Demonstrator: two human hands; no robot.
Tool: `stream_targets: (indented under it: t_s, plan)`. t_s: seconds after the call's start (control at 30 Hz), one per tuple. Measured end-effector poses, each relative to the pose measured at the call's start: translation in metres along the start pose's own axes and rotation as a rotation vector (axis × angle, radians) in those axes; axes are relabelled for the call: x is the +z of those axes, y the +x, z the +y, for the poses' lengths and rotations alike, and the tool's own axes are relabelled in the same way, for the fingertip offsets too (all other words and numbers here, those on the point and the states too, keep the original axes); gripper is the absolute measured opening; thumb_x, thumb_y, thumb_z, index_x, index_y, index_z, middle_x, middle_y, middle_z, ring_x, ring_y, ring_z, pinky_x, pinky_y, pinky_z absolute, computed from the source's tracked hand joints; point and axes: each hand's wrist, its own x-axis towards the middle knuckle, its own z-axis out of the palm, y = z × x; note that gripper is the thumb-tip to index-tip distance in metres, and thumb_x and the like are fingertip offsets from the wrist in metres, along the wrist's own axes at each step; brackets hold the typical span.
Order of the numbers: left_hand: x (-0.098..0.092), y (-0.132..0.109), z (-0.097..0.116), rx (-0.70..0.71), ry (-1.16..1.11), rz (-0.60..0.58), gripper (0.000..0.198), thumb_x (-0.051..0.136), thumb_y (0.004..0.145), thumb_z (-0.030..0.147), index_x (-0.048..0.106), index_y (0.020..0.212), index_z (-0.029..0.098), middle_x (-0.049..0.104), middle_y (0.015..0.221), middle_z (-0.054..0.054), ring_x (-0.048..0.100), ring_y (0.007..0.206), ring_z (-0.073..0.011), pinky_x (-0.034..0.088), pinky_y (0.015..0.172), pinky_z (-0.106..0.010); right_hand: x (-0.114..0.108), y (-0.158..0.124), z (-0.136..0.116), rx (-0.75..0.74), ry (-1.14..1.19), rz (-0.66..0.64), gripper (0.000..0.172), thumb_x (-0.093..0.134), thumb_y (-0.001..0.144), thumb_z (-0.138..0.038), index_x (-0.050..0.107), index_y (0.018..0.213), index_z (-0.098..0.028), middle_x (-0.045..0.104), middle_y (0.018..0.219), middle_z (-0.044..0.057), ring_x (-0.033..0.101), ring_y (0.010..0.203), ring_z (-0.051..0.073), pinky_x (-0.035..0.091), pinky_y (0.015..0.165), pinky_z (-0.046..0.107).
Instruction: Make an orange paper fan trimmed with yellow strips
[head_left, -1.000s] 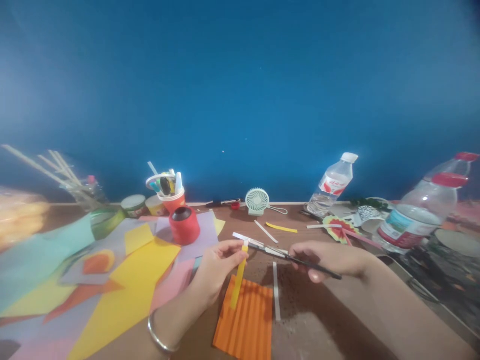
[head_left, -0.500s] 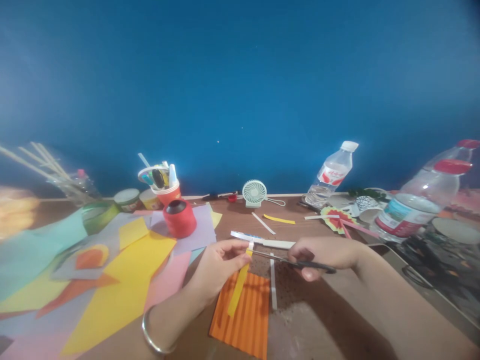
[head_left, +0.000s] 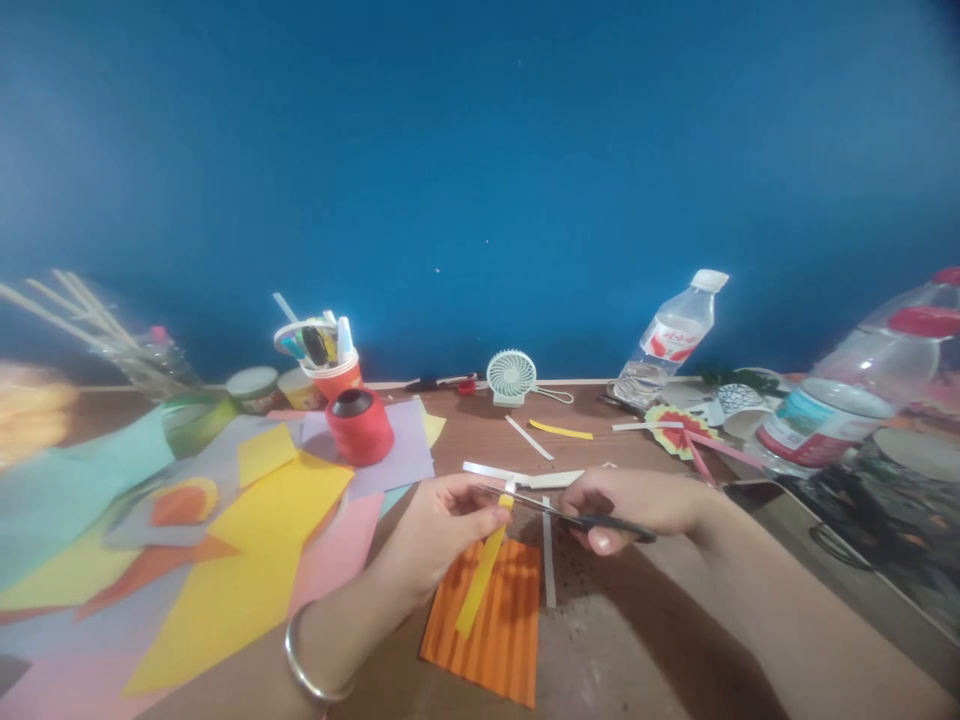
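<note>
My left hand (head_left: 442, 525), with a silver bangle at the wrist, pinches a yellow paper strip (head_left: 482, 582) near its upper end. A small white piece (head_left: 511, 488) shows at the strip's top. In my right hand (head_left: 626, 505) are dark-handled scissors (head_left: 581, 521), their blades lying across the strip's upper end beside my left fingertips. The strip slants down over an orange pleated paper (head_left: 487, 650) on the table. Just right of that paper lies a white strip (head_left: 548, 560). Behind the hands a longer white piece (head_left: 555, 480) lies crosswise.
Coloured paper sheets (head_left: 247, 540) spread over the left, with a red thread spool (head_left: 359, 427) on them. Behind stand a cup of pens (head_left: 335, 379) and a small fan (head_left: 511, 377). Bottles (head_left: 667, 340) and an open-topped container (head_left: 821, 425) stand on the right, near a dark-edged tray (head_left: 825, 545).
My right hand with the scissors has moved left, and the blades now reach across the strip's top toward my left fingers. The left hand still holds the strip.
</note>
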Motion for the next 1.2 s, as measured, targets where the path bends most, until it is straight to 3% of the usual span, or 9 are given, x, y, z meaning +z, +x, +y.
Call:
stream_targets:
  t_s: [0.33,1.2]
  plan:
    - [0.0030,-0.0026,0.0021,-0.007,-0.058,-0.006,0.015,0.068,0.069,0.018,0.066,0.084,0.020,0.064,0.069,0.001,0.059,0.060,-0.0105,0.046,0.058,-0.023,0.0055,0.0061,-0.0087,0.026,0.010,0.039,0.043,0.062,0.065,-0.056,0.048,0.067,-0.015,0.043,0.059,-0.003,0.035,0.052,0.008,0.027,0.047,0.020]
    - [0.0053,-0.0028,0.0051,-0.002,-0.055,0.019,0.016,0.069,0.066,0.018,0.067,0.082,0.019,0.066,0.072,0.001,0.058,0.066,-0.0110,0.046,0.066,-0.025,0.0063,0.0079,-0.0045,0.006,0.029,0.043,0.045,0.062,0.063,-0.058,0.047,0.066,-0.015,0.043,0.058,-0.004,0.036,0.050,0.008,0.027,0.045,0.020]
